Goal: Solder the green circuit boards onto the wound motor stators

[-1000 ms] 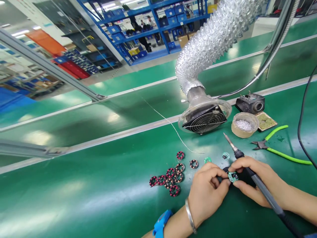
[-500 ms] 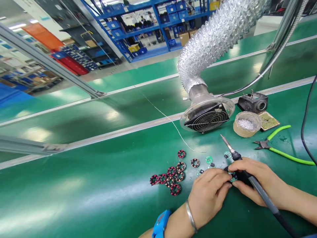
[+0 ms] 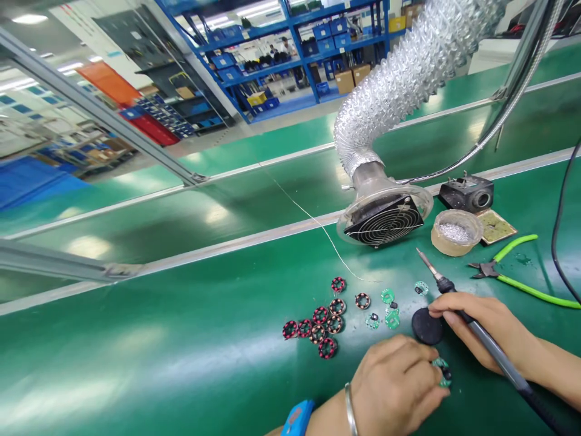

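Note:
My left hand pinches a small round green circuit board close to the front of the bench. In my right hand lies a soldering iron, its bare tip pointing up and away. The thumb and forefinger of that hand touch the edge of a black round disc; I cannot tell whether they grip it. Beyond my hands lie several more small round boards, some carrying a black part. Left of them is a group of ring-shaped wound coils, red or copper in colour.
A fume extractor fan hangs from a silver duct. To its right are a tub of metal shavings, a sponge tray, a black iron holder and green-handled cutters. Thin solder wire trails over the bench.
My left hand has drawn away from my right hand, towards the front edge, with the circuit board. The black disc and boards behind the hands now show. The view has shifted slightly.

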A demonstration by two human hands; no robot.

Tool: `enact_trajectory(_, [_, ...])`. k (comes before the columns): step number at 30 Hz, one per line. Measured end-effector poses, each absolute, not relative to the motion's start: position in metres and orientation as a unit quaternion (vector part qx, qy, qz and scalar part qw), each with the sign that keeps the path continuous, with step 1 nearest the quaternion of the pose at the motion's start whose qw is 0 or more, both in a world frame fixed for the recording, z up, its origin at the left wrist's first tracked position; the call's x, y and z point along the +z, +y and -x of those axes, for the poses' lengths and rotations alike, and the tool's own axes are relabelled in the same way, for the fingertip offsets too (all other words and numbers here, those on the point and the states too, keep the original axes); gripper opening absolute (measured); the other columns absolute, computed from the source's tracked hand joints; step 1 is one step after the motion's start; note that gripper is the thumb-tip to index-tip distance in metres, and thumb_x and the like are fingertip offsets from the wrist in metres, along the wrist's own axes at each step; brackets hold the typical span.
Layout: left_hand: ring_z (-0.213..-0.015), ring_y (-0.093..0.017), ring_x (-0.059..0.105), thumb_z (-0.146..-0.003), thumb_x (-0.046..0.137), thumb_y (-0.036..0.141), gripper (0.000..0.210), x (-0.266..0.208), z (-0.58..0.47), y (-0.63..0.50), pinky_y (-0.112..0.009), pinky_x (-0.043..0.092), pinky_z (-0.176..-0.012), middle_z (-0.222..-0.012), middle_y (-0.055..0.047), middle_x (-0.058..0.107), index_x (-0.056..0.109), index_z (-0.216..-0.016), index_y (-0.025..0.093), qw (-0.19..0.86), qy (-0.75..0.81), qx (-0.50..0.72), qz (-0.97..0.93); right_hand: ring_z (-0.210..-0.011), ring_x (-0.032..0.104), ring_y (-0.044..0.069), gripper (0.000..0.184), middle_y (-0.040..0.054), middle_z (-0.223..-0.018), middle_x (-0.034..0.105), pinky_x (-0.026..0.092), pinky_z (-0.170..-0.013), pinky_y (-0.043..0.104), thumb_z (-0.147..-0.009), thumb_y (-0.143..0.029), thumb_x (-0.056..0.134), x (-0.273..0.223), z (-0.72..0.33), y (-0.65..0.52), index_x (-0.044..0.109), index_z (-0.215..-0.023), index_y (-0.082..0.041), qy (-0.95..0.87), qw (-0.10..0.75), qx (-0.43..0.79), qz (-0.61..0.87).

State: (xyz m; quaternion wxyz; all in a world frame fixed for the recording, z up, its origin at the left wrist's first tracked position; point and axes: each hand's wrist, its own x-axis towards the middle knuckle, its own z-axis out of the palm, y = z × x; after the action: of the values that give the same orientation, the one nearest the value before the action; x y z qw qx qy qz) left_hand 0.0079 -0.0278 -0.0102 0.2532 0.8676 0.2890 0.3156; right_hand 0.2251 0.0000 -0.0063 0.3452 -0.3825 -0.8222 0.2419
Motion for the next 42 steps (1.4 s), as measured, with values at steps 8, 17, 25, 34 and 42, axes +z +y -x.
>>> enact_trajectory(8, [-0.083,-0.023,0.065,-0.078,0.068,0.033,0.035,0.008,0.007,-0.024,-0.036,0.051,-0.074,-0.1,-0.007,0.071,0.057,-0.108,0.019,0.221,0.332,0.263,-0.878,-0.08,0.071,0.015,0.023,0.0028,-0.092,0.072,0.058,-0.073,0.024,-0.095,-0.015,0.045,-0.01,-0.226,0.0,0.057,-0.114,-0.023,-0.817,0.355,0.223,0.396])
enact_trajectory(17, [-0.091,-0.03,0.058,-0.072,0.056,0.011,0.031,0.02,0.032,0.015,-0.046,0.039,-0.078,-0.091,-0.01,0.066,0.054,-0.102,0.015,0.064,0.563,0.156,-0.809,-0.078,0.068,0.016,0.022,0.0032,-0.093,0.071,0.055,-0.069,0.027,-0.097,-0.015,0.043,-0.009,-0.224,-0.001,0.054,-0.115,-0.023,-0.825,0.343,0.234,0.384])
enact_trajectory(25, [-0.107,-0.033,0.05,-0.062,0.067,0.016,0.063,0.031,0.036,0.017,-0.048,0.035,-0.089,-0.118,-0.014,0.059,0.049,-0.121,0.014,0.155,0.483,0.135,-0.851,-0.077,0.066,0.015,0.022,0.0019,-0.093,0.07,0.054,-0.069,0.026,-0.097,-0.014,0.043,-0.007,-0.223,0.001,0.053,-0.114,-0.023,-0.83,0.347,0.222,0.375])
enact_trajectory(34, [-0.089,-0.025,0.057,-0.077,0.071,0.018,0.021,0.027,0.039,0.023,-0.042,0.036,-0.081,-0.093,-0.003,0.07,0.063,-0.097,0.021,0.197,0.425,0.168,-0.867,-0.076,0.066,0.013,0.021,0.0,-0.093,0.07,0.054,-0.07,0.024,-0.098,-0.016,0.042,-0.007,-0.222,0.001,0.053,-0.114,-0.023,-0.831,0.36,0.202,0.372])
enact_trajectory(42, [-0.072,-0.021,0.058,-0.074,0.076,0.023,0.021,-0.003,-0.021,0.002,-0.034,0.047,-0.067,-0.078,-0.005,0.067,0.064,-0.089,0.015,0.179,0.411,0.274,-0.851,-0.082,0.068,0.012,0.021,0.0016,-0.098,0.07,0.055,-0.074,0.022,-0.099,-0.016,0.039,-0.007,-0.218,0.0,0.052,-0.115,-0.022,-0.825,0.366,0.196,0.383])
